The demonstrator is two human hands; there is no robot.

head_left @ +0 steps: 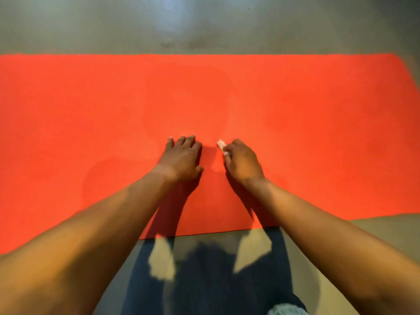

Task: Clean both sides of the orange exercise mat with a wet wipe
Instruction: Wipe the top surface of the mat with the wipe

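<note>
The orange exercise mat lies flat on the floor and spans the whole width of the head view. My left hand rests palm down on the mat near its middle, fingers spread forward. Just to its right, my right hand grips a small bunched white wet wipe, whose end sticks out past the fingers and touches the mat. Faint damp patches show on the mat around and beyond both hands.
Grey floor lies beyond the mat's far edge and along its near edge at the right. My legs in dark trousers are at the bottom centre, close to the mat's near edge.
</note>
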